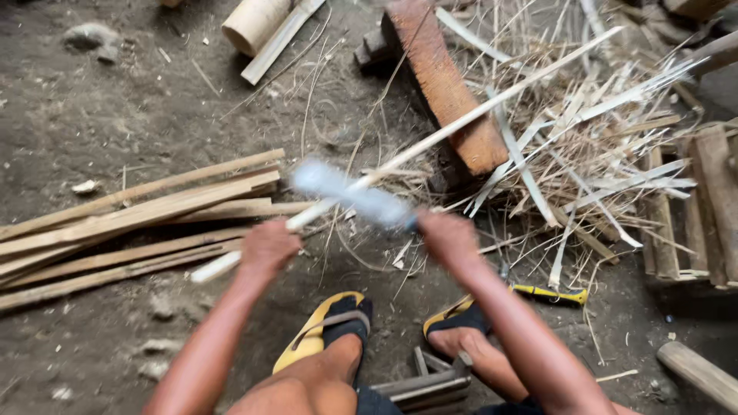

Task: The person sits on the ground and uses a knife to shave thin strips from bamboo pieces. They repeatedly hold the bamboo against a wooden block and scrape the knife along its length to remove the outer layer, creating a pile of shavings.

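My left hand (pixel 267 247) grips a long pale bamboo strip (pixel 492 102) near its lower end; the strip runs up to the right across the ground. My right hand (pixel 448 235) is closed on the handle of a knife whose wide blade (pixel 350 194) shows as a motion-blurred pale shape lying against the strip, just right of my left hand. Both forearms reach out from the bottom edge. My feet in yellow and black sandals (pixel 327 329) rest on the dirt below the hands.
A pile of split bamboo slats (pixel 131 223) lies at left. A reddish wooden block (pixel 446 84) and a heap of shavings (pixel 584 146) sit at upper right, wooden pieces (pixel 692 207) at right. A yellow-handled tool (pixel 550 293) lies near my right foot; a bamboo tube (pixel 254 21) is at top.
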